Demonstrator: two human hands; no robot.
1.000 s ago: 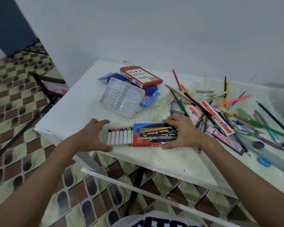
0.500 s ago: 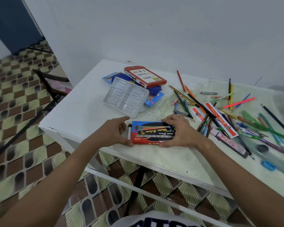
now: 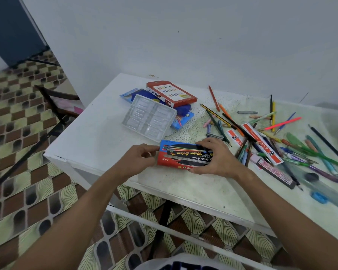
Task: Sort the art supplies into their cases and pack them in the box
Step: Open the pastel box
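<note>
**Red-and-blue marker case closed up; most of the table not sorted yet**

Head view: Red-and-blue marker case (image 3: 185,155) lies flat near the front edge of the white table (image 3: 98,137), between both hands. Left hand (image 3: 139,157) is at the case's left end, fingers curled against the opening; it looks like a pinch on the end flap, but that spot is small and partly hidden, so can't say for sure. Right hand (image 3: 219,156) grips the right end, thumb on the near side, fingers over the top. No markers stick out, so that set looks housed, w/ only the end left to tuck shut.

Done so far, by my read: one case, approx.

Left to do: a lot. Loose pencils and pens (image 3: 293,145) are strewn across the right half of the table, crossing each other, some lying over the long white-and-red pencil boxes (image 3: 261,146). Clear plastic tray (image 3: 149,118) sits empty behind the marker case. Red pastel box (image 3: 171,93) rests on blue packets (image 3: 183,115) at the back, closed. Grey crayon (image 3: 247,112) lies alone near the far pencils. Small blue sharpener (image 3: 319,197) and dark round cap (image 3: 311,176) sit near the right front edge, next to a clear ruler-like case.

No packing box in view, so that step hasn't begun. Early stage overall.
</note>
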